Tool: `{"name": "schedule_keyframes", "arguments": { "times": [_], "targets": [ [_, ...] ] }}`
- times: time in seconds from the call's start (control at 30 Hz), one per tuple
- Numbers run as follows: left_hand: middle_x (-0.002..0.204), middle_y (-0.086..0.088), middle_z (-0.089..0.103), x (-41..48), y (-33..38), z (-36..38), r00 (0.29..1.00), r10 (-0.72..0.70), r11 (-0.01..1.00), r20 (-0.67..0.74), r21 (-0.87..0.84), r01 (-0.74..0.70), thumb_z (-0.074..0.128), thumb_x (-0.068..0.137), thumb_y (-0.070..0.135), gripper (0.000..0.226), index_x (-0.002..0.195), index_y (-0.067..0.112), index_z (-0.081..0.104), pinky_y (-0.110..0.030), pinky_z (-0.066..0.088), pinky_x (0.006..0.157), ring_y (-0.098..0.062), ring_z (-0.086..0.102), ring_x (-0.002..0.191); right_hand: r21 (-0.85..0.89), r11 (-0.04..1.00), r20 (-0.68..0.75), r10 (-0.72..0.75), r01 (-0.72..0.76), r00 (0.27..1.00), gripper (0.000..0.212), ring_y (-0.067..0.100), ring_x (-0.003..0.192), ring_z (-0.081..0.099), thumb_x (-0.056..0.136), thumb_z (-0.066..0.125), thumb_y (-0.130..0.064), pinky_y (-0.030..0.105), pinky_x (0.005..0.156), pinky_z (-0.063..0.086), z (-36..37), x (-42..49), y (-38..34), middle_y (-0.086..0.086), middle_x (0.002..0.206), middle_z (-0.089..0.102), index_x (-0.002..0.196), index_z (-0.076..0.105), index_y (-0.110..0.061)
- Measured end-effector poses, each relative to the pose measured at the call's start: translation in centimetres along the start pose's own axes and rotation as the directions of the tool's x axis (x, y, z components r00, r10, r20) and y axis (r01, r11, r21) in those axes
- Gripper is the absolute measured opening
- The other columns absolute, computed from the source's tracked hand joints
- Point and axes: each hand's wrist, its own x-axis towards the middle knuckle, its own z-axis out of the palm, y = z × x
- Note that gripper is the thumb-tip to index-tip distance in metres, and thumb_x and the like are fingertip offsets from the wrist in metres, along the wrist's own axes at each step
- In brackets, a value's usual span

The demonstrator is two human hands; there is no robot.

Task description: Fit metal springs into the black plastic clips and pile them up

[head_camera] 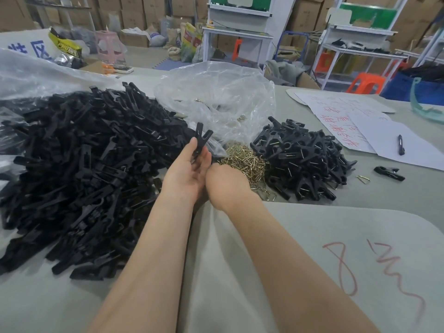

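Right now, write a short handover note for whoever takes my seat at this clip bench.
Left hand: holds one black clip upright, no spring visible on it.
Right hand: at the brass spring heap; fingers hidden, grip unclear.
Unfitted clips: large pile on the left.
Done: smaller pile of sprung clips on the right; one stray clip and a loose spring beside it.
To do: fit the held clip, then work through the large pile.

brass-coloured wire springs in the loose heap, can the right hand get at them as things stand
Probably yes: the right hand is at the near edge of the heap of brass-coloured wire springs, with nothing visible between them.
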Motion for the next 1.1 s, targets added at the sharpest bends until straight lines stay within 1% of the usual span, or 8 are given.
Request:
{"name": "schedule_keyframes", "arguments": {
  "times": [0.23, 0.37, 0.43, 0.53, 0.7, 0.8, 0.97, 1.1],
  "targets": [
    [0.086, -0.005, 0.065, 0.4, 0.2, -0.4, 1.000, -0.004, 0.997, 0.001, 0.071, 0.003, 0.068, 0.088, 0.018, 0.012, 0.088, 0.007, 0.063, -0.020, 0.056, 0.068, -0.008, 0.064, 0.075, 0.494, 0.866, 0.015, 0.089, -0.085, 0.996, 0.029, 0.027, 0.098, 0.059, 0.095, 0.046, -0.012, 0.030, 0.076, 0.041, -0.8, 0.3, 3.2, 0.013, 0.111, 0.061, 0.122, 0.049, -0.002],
    [0.080, -0.002, 0.066, 0.8, -0.6, -0.4, 0.977, 0.189, 0.885, 0.103, 0.414, -0.215, 0.063, 0.090, 0.011, 0.007, 0.094, 0.006, 0.066, -0.014, 0.054, 0.067, -0.007, 0.062, 0.073, 0.979, 0.193, -0.016, 0.367, -0.059, 0.930, 0.020, 0.007, 0.063, 0.066, 0.093, 0.048, -0.002, 0.023, 0.067, 0.057, -1.0, 0.0, 6.7, 0.006, 0.081, 0.065, 0.097, 0.066, -0.009],
    [0.080, -0.001, 0.069, 0.9, -1.2, -0.4, 0.926, 0.305, 0.648, 0.222, 0.665, -0.372, 0.066, 0.088, 0.011, 0.013, 0.100, 0.005, 0.068, -0.018, 0.055, 0.076, -0.011, 0.065, 0.077, 0.993, -0.115, 0.020, 0.387, 0.026, 0.922, 0.019, 0.007, 0.065, 0.067, 0.092, 0.051, 0.002, 0.017, 0.066, 0.054, -0.4, -0.4, 7.4, 0.010, 0.086, 0.064, 0.091, 0.067, -0.008],
    [0.085, 0.005, 0.069, 0.9, -1.7, -0.5, 0.850, 0.349, 0.261, 0.396, 0.830, -0.493, 0.073, 0.083, 0.017, 0.019, 0.101, 0.011, 0.069, -0.021, 0.050, 0.082, -0.010, 0.065, 0.084, 0.944, -0.313, 0.027, 0.392, 0.106, 0.919, 0.021, 0.008, 0.070, 0.068, 0.092, 0.053, 0.004, 0.016, 0.068, 0.053, 0.8, -0.5, 7.5, 0.006, 0.083, 0.068, 0.092, 0.070, -0.009],
    [0.086, 0.017, 0.058, 0.9, -1.8, -1.0, 0.764, 0.322, -0.008, 0.559, 0.809, -0.588, 0.071, 0.085, 0.020, 0.018, 0.099, 0.021, 0.060, -0.009, 0.042, 0.079, 0.000, 0.058, 0.086, 0.937, -0.292, -0.034, 0.469, 0.191, 0.883, 0.016, 0.006, 0.067, 0.064, 0.094, 0.055, -0.001, 0.015, 0.066, 0.052, 1.1, -0.3, 7.7, 0.004, 0.078, 0.065, 0.097, 0.069, -0.007],
    [0.087, 0.014, 0.060, 0.7, -1.6, -1.3, 0.734, 0.280, -0.137, 0.619, 0.783, -0.607, 0.067, 0.088, 0.019, 0.020, 0.106, 0.016, 0.060, -0.024, 0.049, 0.086, -0.011, 0.064, 0.090, 0.959, -0.194, -0.079, 0.512, 0.205, 0.855, 0.012, 0.007, 0.067, 0.066, 0.092, 0.059, -0.002, 0.013, 0.063, 0.051, 1.0, -0.4, 7.6, 0.003, 0.076, 0.068, 0.095, 0.067, -0.010],
    [0.088, 0.009, 0.066, 0.4, -1.2, -1.2, 0.708, 0.224, -0.213, 0.670, 0.743, -0.635, 0.065, 0.089, 0.020, 0.019, 0.107, 0.019, 0.058, -0.033, 0.052, 0.084, -0.012, 0.066, 0.083, 0.985, -0.036, -0.131, 0.460, 0.166, 0.878, 0.011, 0.006, 0.067, 0.064, 0.090, 0.060, -0.002, 0.018, 0.069, 0.051, 0.7, -0.6, 7.5, 0.000, 0.073, 0.072, 0.093, 0.066, -0.010],
    [0.090, 0.004, 0.069, 0.3, -1.1, -1.2, 0.701, 0.169, -0.204, 0.693, 0.721, -0.663, 0.064, 0.089, 0.020, 0.018, 0.107, 0.020, 0.058, -0.038, 0.052, 0.084, -0.014, 0.066, 0.082, 0.986, -0.125, -0.051, 0.379, 0.106, 0.924, 0.014, 0.006, 0.059, 0.063, 0.090, 0.057, 0.003, 0.021, 0.062, 0.053, 0.4, -0.8, 7.5, 0.001, 0.067, 0.069, 0.089, 0.065, -0.009]
  ]
}}
